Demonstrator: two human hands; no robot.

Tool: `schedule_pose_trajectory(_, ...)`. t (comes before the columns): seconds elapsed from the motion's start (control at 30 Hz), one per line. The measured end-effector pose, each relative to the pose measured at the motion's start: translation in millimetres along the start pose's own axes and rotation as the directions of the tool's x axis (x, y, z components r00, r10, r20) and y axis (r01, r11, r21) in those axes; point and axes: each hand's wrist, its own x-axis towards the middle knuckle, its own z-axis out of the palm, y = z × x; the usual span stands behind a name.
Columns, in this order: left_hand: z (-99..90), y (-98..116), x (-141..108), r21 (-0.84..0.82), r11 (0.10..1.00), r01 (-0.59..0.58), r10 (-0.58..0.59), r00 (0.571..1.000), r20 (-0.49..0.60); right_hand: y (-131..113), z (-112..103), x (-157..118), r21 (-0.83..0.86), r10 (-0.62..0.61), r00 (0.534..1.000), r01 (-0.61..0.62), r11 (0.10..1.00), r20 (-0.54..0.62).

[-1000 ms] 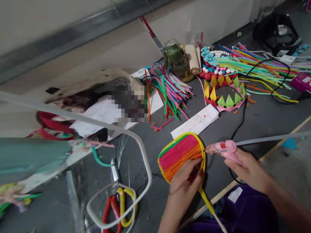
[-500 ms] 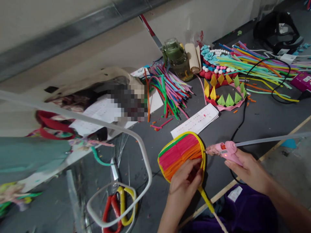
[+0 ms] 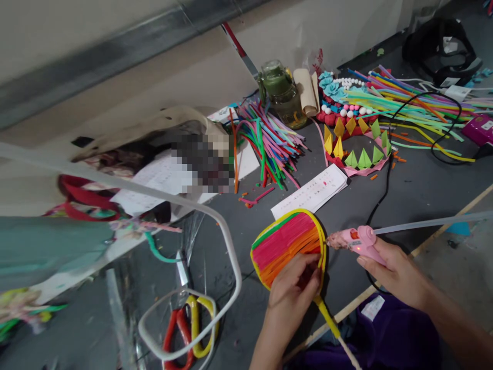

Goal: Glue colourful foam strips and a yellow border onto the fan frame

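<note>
A round hand fan (image 3: 287,239) with a yellow rim and green, pink and orange strips lies at the table's front edge. Its yellow-wrapped handle slants down toward me. My left hand (image 3: 295,288) rests over the lower part of the fan, fingers pinched at the rim's right side; the fingertips are partly hidden. Gripped in my right hand (image 3: 393,270) is a pink hot glue gun (image 3: 358,241), its nozzle close against the yellow rim. A clear glue stick (image 3: 427,223) sticks out of the back of the gun.
Beyond the fan lie folded paper (image 3: 311,190), a paper crown (image 3: 364,159) and bundles of pipe cleaners (image 3: 265,141). Scissors (image 3: 198,329) with red and yellow handles sit at left, under a white bent frame (image 3: 231,252). A black cord (image 3: 379,200) runs behind the glue gun.
</note>
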Motion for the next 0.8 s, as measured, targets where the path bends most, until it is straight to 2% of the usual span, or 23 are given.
schedule_pose_trajectory(0.8, 0.8, -4.0, 0.3, -0.029, 0.999, -0.021, 0.021, 1.000, 0.011, -5.5, -1.3, -2.4, 0.009, 0.019, 1.000, -0.019, 1.000, 0.025)
